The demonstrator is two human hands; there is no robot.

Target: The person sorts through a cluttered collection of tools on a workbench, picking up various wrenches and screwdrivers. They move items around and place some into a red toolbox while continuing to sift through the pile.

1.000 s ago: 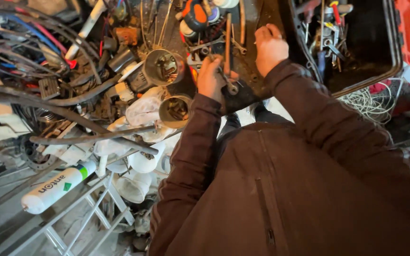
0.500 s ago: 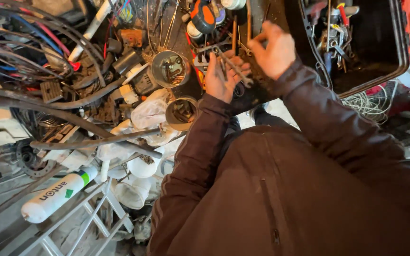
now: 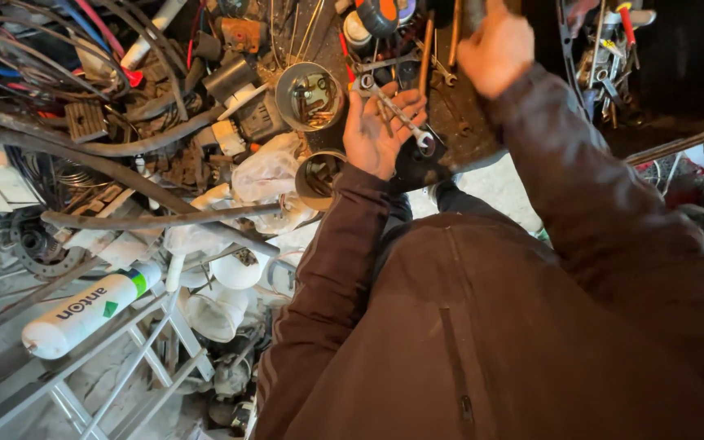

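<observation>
Wrenches point(image 3: 393, 106) lie across the spread left hand point(image 3: 380, 130), sorting seemingly underway, while the curled right hand point(image 3: 495, 49) reaches upward, grip unclear.

Two open tins point(image 3: 310, 96) crowd just beside the left hand point(image 3: 380, 130), tangled cables point(image 3: 59, 90) beyond them, while bare dark tray surface point(image 3: 466, 122) lies open between both hands.

Two open metal cans point(image 3: 310, 96) just left of the hands w/ small parts inside; tangled cables point(image 3: 34, 49) far left; white spray canister point(image 3: 83, 310) well below-left; black toolbox point(image 3: 662, 81) to the right.
</observation>
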